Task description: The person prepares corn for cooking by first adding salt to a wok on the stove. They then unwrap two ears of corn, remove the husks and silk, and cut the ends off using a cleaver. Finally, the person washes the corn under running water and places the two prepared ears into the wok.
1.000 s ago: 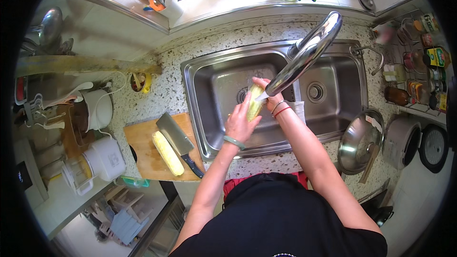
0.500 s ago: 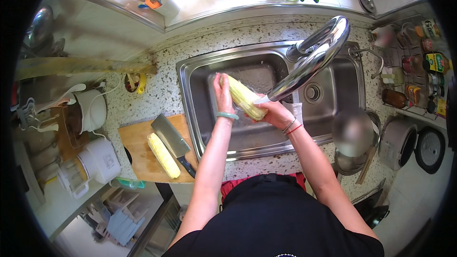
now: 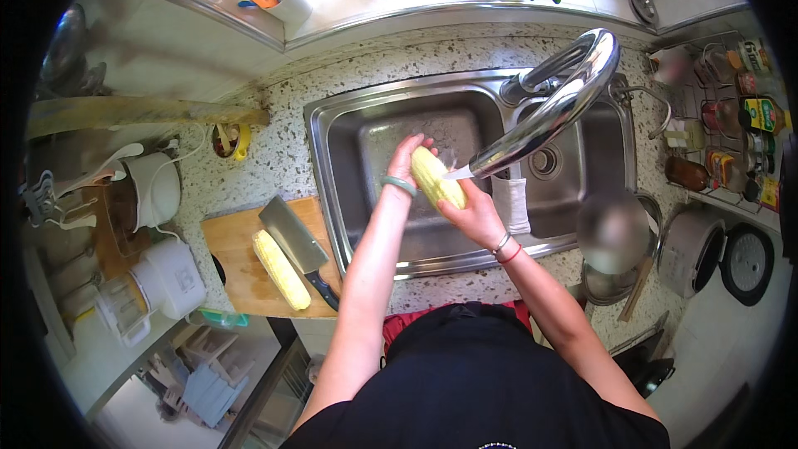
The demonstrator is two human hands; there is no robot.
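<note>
Over the left basin of the steel sink [image 3: 341, 233], a husked corn cob [image 3: 438, 178] lies tilted between my two hands. My left hand [image 3: 406, 158] is cupped against its far left side, some fingers hidden behind it. My right hand [image 3: 476, 214] grips the near end with the thumb on top. Water runs from the chrome faucet [image 3: 553, 120] onto the cob. Left of the sink, another corn cob [image 3: 282, 269] rests on a wooden cutting board [image 3: 233, 241], beside a cleaver [image 3: 293, 234] with a dark handle.
A pale cloth [image 3: 511, 204] hangs over the divider between the basins. Spice jars fill a rack [image 3: 727, 125] at the right. A pot [image 3: 615, 278] with a blurred top stands right of the sink. White appliances [image 3: 170, 278] line the left counter.
The corn cob has shifted slightly and now looks shorter, tilted differently under the stream. My left hand has moved down and right along it; my right hand has moved slightly right and nearer.
</note>
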